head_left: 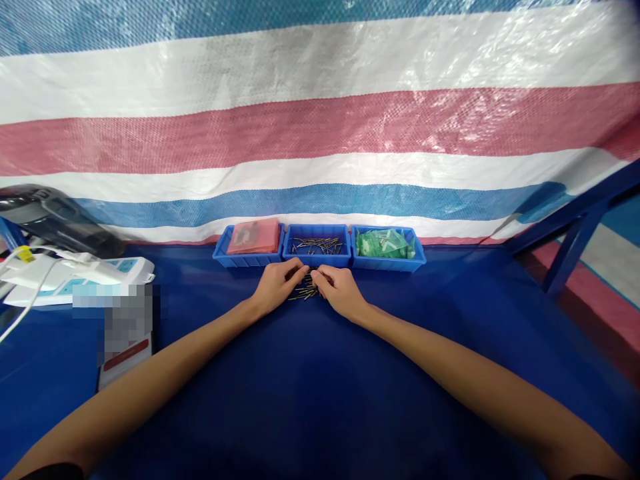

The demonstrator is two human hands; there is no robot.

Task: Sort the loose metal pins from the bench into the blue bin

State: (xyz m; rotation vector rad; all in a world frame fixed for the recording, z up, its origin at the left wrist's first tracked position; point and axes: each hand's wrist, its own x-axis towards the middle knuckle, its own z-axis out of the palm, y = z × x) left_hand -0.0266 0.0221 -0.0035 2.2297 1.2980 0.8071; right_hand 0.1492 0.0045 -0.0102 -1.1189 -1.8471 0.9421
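A small pile of thin gold-and-dark metal rods (306,291), perhaps drill bits, lies on the blue table in front of the middle bin. At the pile's left edge is my left hand (278,285), its thumb and forefinger closed together. My right hand (341,291) is over the right side of the pile, fingers curled in a pinch. The two sets of fingertips nearly meet; what they hold, if anything, is too small to make out. Just behind them, the middle blue bin (317,259) contains more of these thin rods (317,246).
A left bin (247,259) holds red plastic sheets or bags (254,237); a right bin (390,264) holds green plastic bags (384,244). At left are a power strip (65,283), cables and a dark appliance (55,217). Striped sheeting (320,127) hangs behind; a blue frame (575,227) stands right.
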